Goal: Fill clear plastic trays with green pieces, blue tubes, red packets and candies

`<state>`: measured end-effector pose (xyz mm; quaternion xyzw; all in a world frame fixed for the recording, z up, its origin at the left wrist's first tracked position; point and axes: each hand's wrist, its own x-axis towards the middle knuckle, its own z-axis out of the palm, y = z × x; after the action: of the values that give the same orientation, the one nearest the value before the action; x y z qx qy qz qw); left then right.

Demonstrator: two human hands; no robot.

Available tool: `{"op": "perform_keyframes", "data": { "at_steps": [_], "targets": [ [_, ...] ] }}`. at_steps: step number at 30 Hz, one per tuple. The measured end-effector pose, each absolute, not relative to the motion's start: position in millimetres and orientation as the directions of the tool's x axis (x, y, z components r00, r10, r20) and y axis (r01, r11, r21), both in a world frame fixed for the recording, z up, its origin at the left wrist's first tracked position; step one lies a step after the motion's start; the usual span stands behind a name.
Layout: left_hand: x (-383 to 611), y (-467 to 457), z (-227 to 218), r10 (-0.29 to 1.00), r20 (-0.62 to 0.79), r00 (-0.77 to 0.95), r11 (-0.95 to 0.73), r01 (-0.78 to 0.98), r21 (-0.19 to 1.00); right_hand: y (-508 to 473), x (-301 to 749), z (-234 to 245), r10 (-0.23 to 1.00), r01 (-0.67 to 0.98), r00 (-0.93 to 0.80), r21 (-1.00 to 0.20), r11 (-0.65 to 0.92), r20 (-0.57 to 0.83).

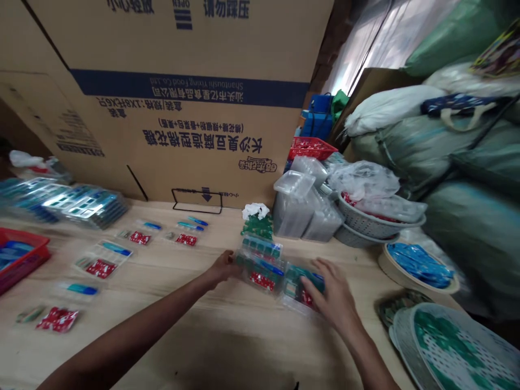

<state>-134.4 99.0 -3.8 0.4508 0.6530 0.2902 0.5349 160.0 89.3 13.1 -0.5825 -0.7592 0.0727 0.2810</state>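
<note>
My left hand [222, 267] reaches across the wooden table [211, 336] and grips the left edge of a clear plastic blister pack [262, 264] holding green, blue and red pieces. My right hand [331, 295] lies over a second filled pack [298, 287] just to the right, fingers curled on its top. Both packs rest on the table and touch each other. Behind them sits a small pile of green pieces [258, 226] with a white scrap [255, 210] on top.
A big cardboard box [182, 97] walls off the back. Stacks of empty clear trays [303, 208] and white baskets [377, 225] stand right, a perforated basket [450, 352] near right. Loose red and blue items [101, 265], finished packs [69, 203] and a red tray [20, 254] lie left.
</note>
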Motion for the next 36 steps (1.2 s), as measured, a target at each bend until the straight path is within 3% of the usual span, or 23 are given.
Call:
{"op": "perform_keyframes", "data": {
  "at_steps": [2,6,9,12,14,17,20,24,28,32,36],
  "targets": [
    [-134.5,96.8,-3.3,0.905,-0.425,-0.027,0.415,0.282,0.865,90.6,130.0,26.7,0.887,0.786,-0.355,-0.420,0.453,0.294],
    [-136.6,91.0,-7.3,0.902,-0.423,-0.083,0.430,0.256,0.866,102.8,87.7,34.8,0.876,0.781,-0.475,-0.420,0.462,0.081],
    [-142.2,91.7,-7.6,0.912,-0.393,-0.118,0.410,0.243,0.879,122.0,83.9,31.1,0.869,0.702,-0.495,-0.582,0.410,0.015],
    [-146.2,105.9,0.4,0.958,-0.259,-0.121,0.282,0.251,0.926,152.3,91.5,27.4,0.859,0.530,-0.511,-0.777,0.339,0.026],
    [-144.6,122.1,7.0,0.975,-0.188,-0.119,0.218,0.337,0.916,175.3,95.0,24.7,0.854,0.482,-0.520,-0.816,0.320,0.027],
    [-136.2,144.1,8.7,0.972,-0.188,-0.144,0.236,0.524,0.819,202.8,95.4,18.0,0.831,0.580,-0.553,-0.740,0.341,-0.051],
    [-129.0,150.8,-0.4,0.964,-0.219,-0.153,0.267,0.563,0.782,214.2,94.8,11.8,0.805,0.648,-0.580,-0.667,0.367,-0.121],
    [-137.4,139.4,-9.2,0.966,-0.244,-0.090,0.257,0.481,0.838,209.6,87.5,14.6,0.711,0.639,-0.668,-0.657,0.399,-0.218],
    [-163.3,109.0,-7.4,0.937,-0.328,-0.119,0.349,0.266,0.899,181.0,53.5,22.8,0.589,0.614,-0.749,-0.654,0.442,-0.304],
    [-185.9,52.7,-6.2,0.904,-0.349,-0.245,0.377,0.077,0.923,120.1,11.3,23.0,0.639,0.684,-0.692,-0.585,0.436,-0.334],
    [-196.9,0.6,-3.3,0.908,-0.334,-0.253,0.364,0.084,0.928,59.3,3.0,25.3,0.686,0.679,-0.669,-0.611,0.407,-0.287]
  ]
}}
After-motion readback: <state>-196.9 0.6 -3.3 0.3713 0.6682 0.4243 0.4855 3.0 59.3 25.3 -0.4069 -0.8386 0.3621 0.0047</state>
